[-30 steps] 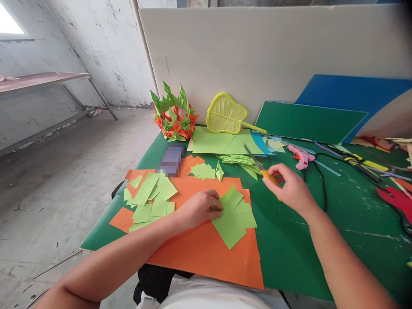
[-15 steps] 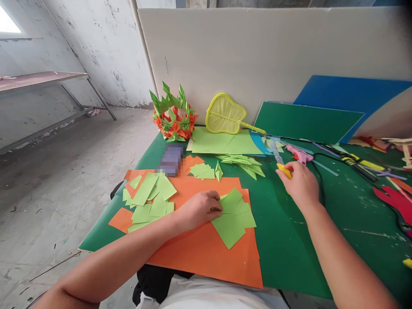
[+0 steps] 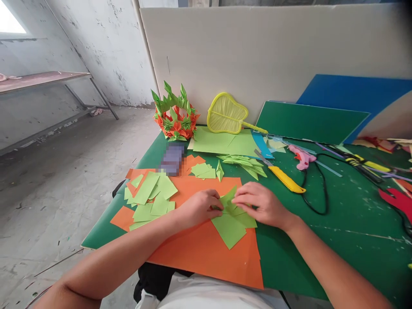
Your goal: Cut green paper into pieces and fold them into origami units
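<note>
My left hand (image 3: 200, 207) rests with its fingers curled on a small stack of light green paper squares (image 3: 232, 224), pinching its left edge. My right hand (image 3: 260, 203) lies on the same stack from the right, fingers pinching the top square. The squares sit on a large orange sheet (image 3: 206, 249) that covers the green table (image 3: 337, 227). A yellow utility knife (image 3: 283, 177) lies on the table just beyond my right hand, its blade out toward the far left.
More green squares (image 3: 151, 195) lie at the left. Folded green pieces (image 3: 246, 163), an orange-and-green paper wreath (image 3: 175, 113), a yellow fan (image 3: 227, 115), a pink glue gun (image 3: 302, 156) with black cord, green and blue boards against a white panel. Bare floor to the left.
My right hand laid the yellow knife down on the table at the right, then came back left onto the green squares. My left hand stayed on the stack.
</note>
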Demonstrator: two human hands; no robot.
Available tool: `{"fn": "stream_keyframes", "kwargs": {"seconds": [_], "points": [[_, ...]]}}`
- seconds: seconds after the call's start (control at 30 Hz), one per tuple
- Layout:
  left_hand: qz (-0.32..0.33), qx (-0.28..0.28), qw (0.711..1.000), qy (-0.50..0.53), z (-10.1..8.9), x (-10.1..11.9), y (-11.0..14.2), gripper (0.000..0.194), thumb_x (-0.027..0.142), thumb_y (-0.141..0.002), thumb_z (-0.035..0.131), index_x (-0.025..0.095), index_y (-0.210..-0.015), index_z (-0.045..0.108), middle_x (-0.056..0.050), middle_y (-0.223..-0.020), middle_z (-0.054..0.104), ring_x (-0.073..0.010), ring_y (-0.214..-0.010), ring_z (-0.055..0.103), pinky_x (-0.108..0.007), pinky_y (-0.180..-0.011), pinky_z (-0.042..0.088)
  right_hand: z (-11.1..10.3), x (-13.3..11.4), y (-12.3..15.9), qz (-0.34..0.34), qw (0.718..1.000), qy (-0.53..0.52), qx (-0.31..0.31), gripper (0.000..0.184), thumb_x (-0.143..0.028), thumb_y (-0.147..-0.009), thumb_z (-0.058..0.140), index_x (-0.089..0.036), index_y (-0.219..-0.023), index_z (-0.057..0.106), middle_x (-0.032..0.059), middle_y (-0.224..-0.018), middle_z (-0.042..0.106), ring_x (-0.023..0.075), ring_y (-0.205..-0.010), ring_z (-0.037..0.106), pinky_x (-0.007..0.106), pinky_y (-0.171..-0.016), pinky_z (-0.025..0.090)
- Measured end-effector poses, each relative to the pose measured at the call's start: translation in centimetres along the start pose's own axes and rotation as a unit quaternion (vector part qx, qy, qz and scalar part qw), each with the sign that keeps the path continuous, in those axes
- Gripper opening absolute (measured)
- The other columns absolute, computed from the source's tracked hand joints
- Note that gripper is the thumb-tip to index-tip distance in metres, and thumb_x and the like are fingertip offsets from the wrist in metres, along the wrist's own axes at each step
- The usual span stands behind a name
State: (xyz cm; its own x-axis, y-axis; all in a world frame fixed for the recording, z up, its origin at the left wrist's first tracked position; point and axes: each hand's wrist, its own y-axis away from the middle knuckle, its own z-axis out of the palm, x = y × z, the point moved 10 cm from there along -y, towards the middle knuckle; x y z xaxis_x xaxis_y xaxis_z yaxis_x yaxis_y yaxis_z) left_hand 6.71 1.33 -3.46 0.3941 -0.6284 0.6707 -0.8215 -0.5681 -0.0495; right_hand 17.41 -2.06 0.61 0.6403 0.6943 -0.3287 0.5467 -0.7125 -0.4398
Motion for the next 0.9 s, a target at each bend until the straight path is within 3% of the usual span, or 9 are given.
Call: {"fn": "stream_keyframes", "kwargs": {"seconds": [0.1,0.17,0.33,0.5,0.73,0.9], "points": [[0.048,-0.002,0.998,-0.028,0.0,1.0,0.0,0.022,0.028,-0.091,0.052,0.019,-0.089,0.071,-0.006,-0.095,0.058,-0.0136,-0.075,0.057,-0.024,-0.073,0.046,1.7,-1.2,-0.6,-0.014,1.0,0.003,-0.023,0.028,-0.023,-0.095,0.047,-0.028,-0.119,0.061,0.0088,-0.122,0.062,0.0246,-0.114,0.055,0.044,-0.096,0.044],[0.071,0.01,0.995,-0.066,-0.2,1.6,0.0,0.026,0.028,-0.094,0.047,0.019,-0.089,0.07,-0.007,-0.098,0.056,-0.0155,-0.082,0.055,-0.026,-0.075,0.045,2.4,-0.7,-0.8,0.008,0.999,0.001,-0.032,0.036,-0.022,-0.095,0.046,-0.028,-0.13,0.053,0.0088,-0.125,0.061,0.0253,-0.116,0.054,0.045,-0.097,0.043],[0.05,0.027,0.981,-0.185,-0.8,1.3,-0.1,0.03,0.023,-0.095,0.041,0.019,-0.087,0.069,-0.007,-0.095,0.05,-0.0182,-0.086,0.05,-0.026,-0.072,0.041,2.4,2.0,-0.1,0.143,0.988,-0.049,-0.038,0.04,-0.02,-0.093,0.046,-0.029,-0.131,0.049,0.0058,-0.103,0.067,0.0207,-0.091,0.061,0.033,-0.077,0.05],[0.042,-0.025,0.969,-0.241,0.2,1.2,-0.1,0.034,0.027,-0.099,0.035,0.018,-0.097,0.068,-0.007,-0.089,0.053,-0.0181,-0.079,0.05,-0.026,-0.068,0.039,3.2,3.0,0.8,0.218,0.962,-0.135,-0.093,0.045,-0.022,-0.085,0.055,-0.026,-0.129,0.05,-0.0015,-0.074,0.057,0.0126,-0.06,0.049,0.022,-0.052,0.042],[0.112,-0.022,0.961,-0.253,0.5,2.6,0.1,0.035,0.025,-0.1,0.031,0.017,-0.107,0.064,-0.011,-0.11,0.058,-0.0189,-0.087,0.055,-0.028,-0.076,0.044,3.1,4.2,0.8,0.276,0.934,-0.222,-0.049,0.041,-0.034,-0.086,0.055,-0.022,-0.125,0.056,0.0041,-0.091,0.06,0.0115,-0.062,0.047,0.023,-0.054,0.044],[0.141,-0.019,0.957,-0.254,0.2,2.9,0.3,0.029,0.025,-0.098,0.038,0.021,-0.107,0.066,-0.009,-0.109,0.061,-0.018,-0.083,0.056,-0.029,-0.073,0.046,3.9,4.8,1.3,0.298,0.925,-0.222,-0.076,0.045,-0.031,-0.085,0.056,-0.025,-0.13,0.057,0.0036,-0.091,0.059,0.0121,-0.064,0.044,0.024,-0.055,0.041]]}}
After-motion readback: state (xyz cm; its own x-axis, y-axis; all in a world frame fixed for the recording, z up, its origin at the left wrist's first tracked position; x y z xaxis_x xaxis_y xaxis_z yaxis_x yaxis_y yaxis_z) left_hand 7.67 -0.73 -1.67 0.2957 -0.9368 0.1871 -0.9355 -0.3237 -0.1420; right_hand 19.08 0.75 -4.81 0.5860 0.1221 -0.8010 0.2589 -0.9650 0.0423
